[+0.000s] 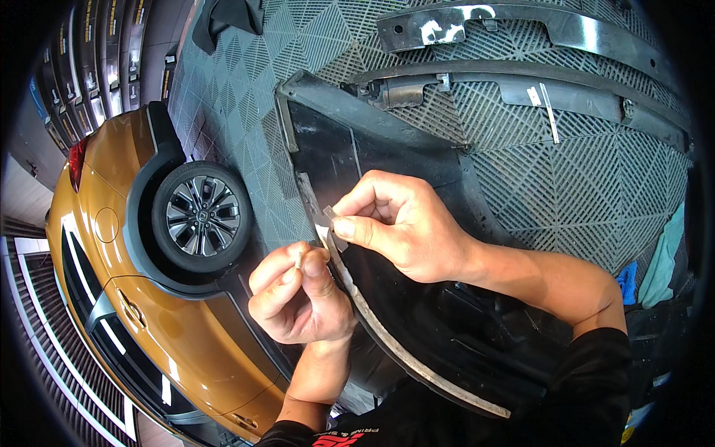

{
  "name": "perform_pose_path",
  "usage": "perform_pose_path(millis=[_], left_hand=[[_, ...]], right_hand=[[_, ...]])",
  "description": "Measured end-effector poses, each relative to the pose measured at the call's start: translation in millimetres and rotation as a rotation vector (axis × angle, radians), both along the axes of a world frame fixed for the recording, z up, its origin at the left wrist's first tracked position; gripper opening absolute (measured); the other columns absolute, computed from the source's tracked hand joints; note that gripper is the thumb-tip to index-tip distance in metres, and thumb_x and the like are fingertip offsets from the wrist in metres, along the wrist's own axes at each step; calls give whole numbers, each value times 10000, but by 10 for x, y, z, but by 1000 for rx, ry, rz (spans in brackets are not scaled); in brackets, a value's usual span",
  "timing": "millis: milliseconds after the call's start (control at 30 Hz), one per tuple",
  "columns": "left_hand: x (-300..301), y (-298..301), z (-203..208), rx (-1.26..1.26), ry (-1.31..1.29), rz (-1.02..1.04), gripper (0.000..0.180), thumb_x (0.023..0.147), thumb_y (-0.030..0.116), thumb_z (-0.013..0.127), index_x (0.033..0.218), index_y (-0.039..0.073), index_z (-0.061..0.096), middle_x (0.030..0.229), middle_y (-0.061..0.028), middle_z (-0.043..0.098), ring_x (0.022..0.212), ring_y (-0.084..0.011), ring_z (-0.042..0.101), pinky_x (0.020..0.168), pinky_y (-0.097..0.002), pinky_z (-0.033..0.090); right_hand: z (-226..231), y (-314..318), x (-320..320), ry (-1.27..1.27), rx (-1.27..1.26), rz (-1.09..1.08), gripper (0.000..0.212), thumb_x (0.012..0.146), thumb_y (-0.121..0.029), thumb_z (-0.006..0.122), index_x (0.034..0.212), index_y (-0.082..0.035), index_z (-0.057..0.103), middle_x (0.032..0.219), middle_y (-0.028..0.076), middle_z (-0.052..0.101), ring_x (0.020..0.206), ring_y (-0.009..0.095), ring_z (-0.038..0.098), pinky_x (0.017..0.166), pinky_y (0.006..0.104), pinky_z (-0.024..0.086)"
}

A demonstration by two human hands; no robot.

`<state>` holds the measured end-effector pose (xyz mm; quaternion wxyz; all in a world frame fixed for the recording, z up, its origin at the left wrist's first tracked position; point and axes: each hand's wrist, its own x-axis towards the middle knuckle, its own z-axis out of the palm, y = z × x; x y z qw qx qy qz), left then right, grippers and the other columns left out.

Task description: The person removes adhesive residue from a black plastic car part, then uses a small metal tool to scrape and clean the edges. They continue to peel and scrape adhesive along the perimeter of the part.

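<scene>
A black plastic car panel [417,328] lies in front of me, with a dirty pale strip [395,346] along its curved left edge. Over the upper part of that edge, my right hand [417,227] pinches a small clear piece of film [330,214] between thumb and forefinger. A white patch shows on the strip just below those fingertips. My left hand [305,302] is closed on the outer side of the edge, its thumb and forefinger pressed on a small pale bit [299,261]. What that bit is cannot be made out.
An orange-brown car [112,223] stands at the left, its wheel [201,217] near the panel. Long black bumper parts [506,26] lie on the grey grated floor tiles [544,201]. A thin white strip [550,112] rests at the upper right. Green cloth [663,261] and blue cloth [628,281] are at far right.
</scene>
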<state>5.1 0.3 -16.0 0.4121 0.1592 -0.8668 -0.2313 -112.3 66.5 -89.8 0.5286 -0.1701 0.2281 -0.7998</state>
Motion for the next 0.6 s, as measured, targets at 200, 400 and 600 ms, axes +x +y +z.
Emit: perform_pose_path(millis=[200, 400, 600], left_hand=[[-16, 6, 9, 1, -6, -15, 263, 942, -27, 701, 1120, 60, 528, 1037, -169, 633, 796, -164, 683, 707, -270, 605], [-1, 11, 6, -5, -7, 2, 253, 950, -9, 699, 1118, 69, 527, 1035, -163, 629, 793, -167, 681, 695, -267, 602], [31, 9, 11, -6, -16, 13, 257, 953, 0, 699, 1120, 82, 522, 1053, -156, 625, 801, -163, 676, 698, -263, 597]], right_hand=[[-10, -9, 33, 5, 45, -28, 150, 1000, -105, 682, 1061, 23, 632, 963, 57, 707, 884, 83, 670, 795, 247, 552], [7, 8, 28, -3, 38, 5, 142, 1003, -103, 676, 1056, 21, 633, 969, 60, 710, 891, 82, 671, 799, 246, 551], [-38, 20, 48, -27, -36, 35, 133, 1006, -101, 671, 1051, 19, 634, 966, 58, 708, 888, 79, 667, 796, 246, 549]])
